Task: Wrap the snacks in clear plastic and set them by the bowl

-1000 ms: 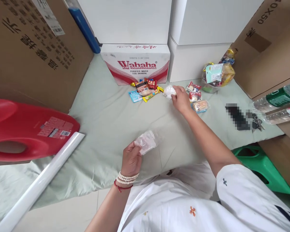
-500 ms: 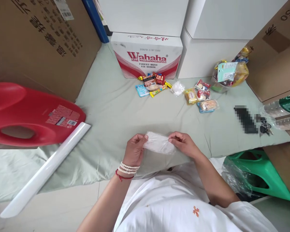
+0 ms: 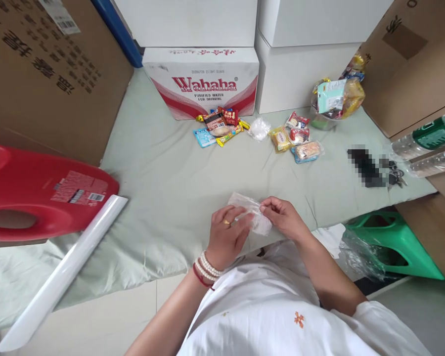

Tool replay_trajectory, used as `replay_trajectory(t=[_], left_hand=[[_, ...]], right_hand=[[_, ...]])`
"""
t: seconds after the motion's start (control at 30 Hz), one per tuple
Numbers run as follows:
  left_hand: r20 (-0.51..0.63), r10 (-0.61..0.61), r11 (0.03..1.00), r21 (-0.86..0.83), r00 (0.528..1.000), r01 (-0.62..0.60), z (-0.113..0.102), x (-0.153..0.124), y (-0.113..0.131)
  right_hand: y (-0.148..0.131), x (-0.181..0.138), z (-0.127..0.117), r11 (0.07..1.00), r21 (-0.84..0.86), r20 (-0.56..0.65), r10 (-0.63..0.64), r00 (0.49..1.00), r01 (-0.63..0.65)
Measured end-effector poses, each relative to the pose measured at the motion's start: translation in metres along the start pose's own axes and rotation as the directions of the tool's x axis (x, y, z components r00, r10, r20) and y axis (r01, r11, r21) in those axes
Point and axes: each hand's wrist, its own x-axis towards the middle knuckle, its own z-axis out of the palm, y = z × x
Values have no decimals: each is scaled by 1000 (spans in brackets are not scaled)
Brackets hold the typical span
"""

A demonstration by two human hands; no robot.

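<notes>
The person (image 3: 267, 301) is wearing a white shirt (image 3: 250, 324), white bead bracelets (image 3: 209, 267), a red string (image 3: 200, 278) and a gold ring (image 3: 227, 222).

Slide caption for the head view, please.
Right hand pinches a clear plastic bag, left hand at it, snack packets beyond.

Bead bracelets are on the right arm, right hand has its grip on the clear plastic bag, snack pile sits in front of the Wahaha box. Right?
One error: the head view shows the bead bracelets on the left arm. The right hand does have its grip on the clear plastic bag; the snack pile is in front of the Wahaha box.
</notes>
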Motion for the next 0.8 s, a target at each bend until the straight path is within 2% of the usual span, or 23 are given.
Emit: replay_trajectory(t=[0.07,0.17,0.37,0.43,0.5,0.57,0.67,0.73,0.8], left_hand=[[54,-42,999,5,998,41,4,4,-1],[33,-147,988,-41,989,148,7,6,-3],[24,-17,1000,9,1000,16,11,1,5],[5,-74,997,-35,997,74,12,5,6],[-6,-193,967,-168,981,190,8,9,5],[4,-347,883,-335,938,328,2,13,3],[8,-591,650,-587,807,482,-11,15,-5],[-1,-702,486,-732,712,478,-18,15,-10],[-5,-747,385,-818,665,426,-24,15,-13]], right_hand=[[-3,-2,1,996,88,16,26,1000,-27],[-7,-5,-3,977,207,26,49,998,-53],[-5,-6,-5,941,318,31,111,993,-114],[-4,-5,-5,944,305,34,119,992,-124],[-4,-5,-8,954,278,20,106,994,-107],[-4,-6,-15,963,258,-13,81,997,-75],[-2,-9,-30,973,228,-70,55,996,-38],[0,-11,-39,985,175,-125,29,992,-6],[2,-10,-45,997,62,-204,-35,978,48]])
